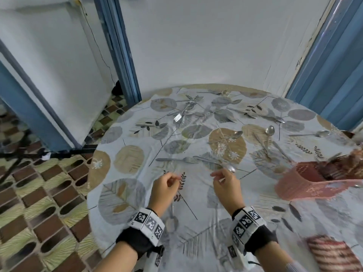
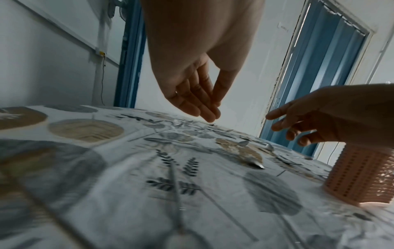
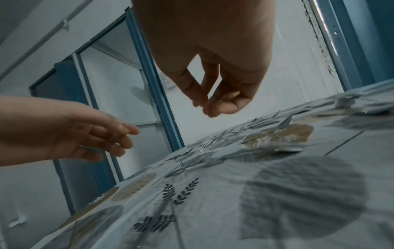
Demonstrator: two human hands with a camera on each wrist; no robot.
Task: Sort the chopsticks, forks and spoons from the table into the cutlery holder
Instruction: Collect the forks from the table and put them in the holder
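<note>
Though some cutlery already stood in the pink holder (image 1: 306,181) at my right, most was left: forks (image 1: 177,160) and spoons (image 1: 269,132) lay scattered over the desk (image 1: 196,222), and I saw no chopsticks. My left hand (image 1: 166,186) and right hand (image 1: 225,182) hovered near the closest fork, each grip loosely curled and empty.

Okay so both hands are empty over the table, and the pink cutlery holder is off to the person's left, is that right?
Not quite: the pink cutlery holder stands on the person's right, beyond the right hand, as the head view shows. The rest holds: the left hand and the right hand both hover empty over the table.
</note>
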